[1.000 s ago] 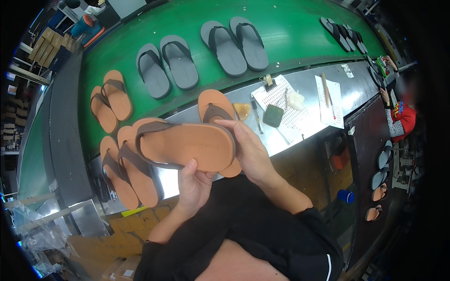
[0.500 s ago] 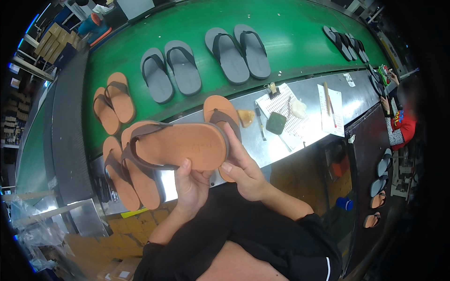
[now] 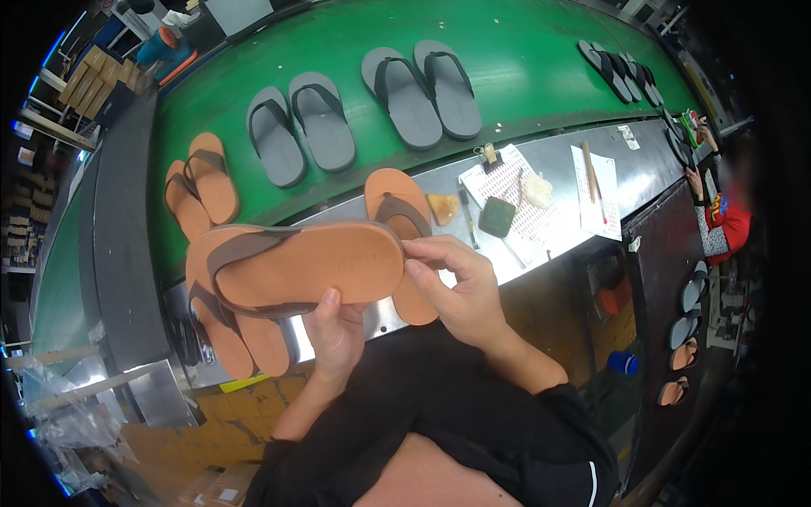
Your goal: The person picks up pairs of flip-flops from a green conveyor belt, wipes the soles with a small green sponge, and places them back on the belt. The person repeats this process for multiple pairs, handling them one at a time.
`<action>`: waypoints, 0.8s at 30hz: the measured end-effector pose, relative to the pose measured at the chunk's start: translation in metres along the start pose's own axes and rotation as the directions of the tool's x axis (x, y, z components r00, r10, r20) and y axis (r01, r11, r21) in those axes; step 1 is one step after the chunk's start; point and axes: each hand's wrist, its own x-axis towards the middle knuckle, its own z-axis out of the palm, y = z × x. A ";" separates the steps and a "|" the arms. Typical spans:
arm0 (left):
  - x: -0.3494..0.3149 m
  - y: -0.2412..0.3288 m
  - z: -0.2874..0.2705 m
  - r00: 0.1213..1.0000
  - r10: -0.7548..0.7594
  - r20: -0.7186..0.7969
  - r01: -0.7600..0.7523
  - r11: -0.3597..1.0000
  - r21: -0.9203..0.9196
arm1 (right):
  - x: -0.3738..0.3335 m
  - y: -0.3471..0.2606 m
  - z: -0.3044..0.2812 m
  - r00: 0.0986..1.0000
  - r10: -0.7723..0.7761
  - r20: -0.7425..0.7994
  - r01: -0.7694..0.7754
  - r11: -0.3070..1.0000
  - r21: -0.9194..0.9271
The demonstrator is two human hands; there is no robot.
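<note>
Fingers of the left hand point(image 3: 336, 334) were curled up around the lower edge of a tan flip-flop with a brown strap point(image 3: 300, 270), the thumb lying on its footbed, so the sandal was clamped from below. The right hand point(image 3: 460, 287) pinched the sandal's heel end, fingertips point(image 3: 414, 247) closed on its rim. The flip-flop was held level above the near edge of the steel workbench point(image 3: 557, 182), sole side away from the camera.

Under it, on the bench's near edge, lay another tan flip-flop point(image 3: 401, 207), partly hidden by the right hand, and a pair of tan flip-flops point(image 3: 232, 334) hung over the bench's left corner. Toward the bench's right end sat a clipboard with patterned paper point(image 3: 524, 207), a dark green block point(image 3: 496, 216) on it. On the green conveyor belt point(image 3: 524, 51) beyond lay two pairs of grey flip-flops point(image 3: 363, 106) and, near its left edge, a tan pair point(image 3: 198, 182).
</note>
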 end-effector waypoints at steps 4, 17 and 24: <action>-0.002 -0.004 -0.021 0.994 0.105 -0.025 -0.098 0.975 0.201 | 0.003 -0.001 -0.007 0.999 0.038 -0.006 -0.038 0.980 -0.195; 0.009 0.005 -0.078 0.956 -0.214 -0.201 0.294 0.696 0.655 | -0.007 0.070 -0.025 0.977 0.172 -0.129 -0.212 0.872 -0.440; -0.006 -0.010 -0.070 0.948 -0.043 -0.316 0.304 0.422 0.854 | -0.009 0.118 -0.029 0.897 0.431 -0.098 -0.438 0.842 -0.313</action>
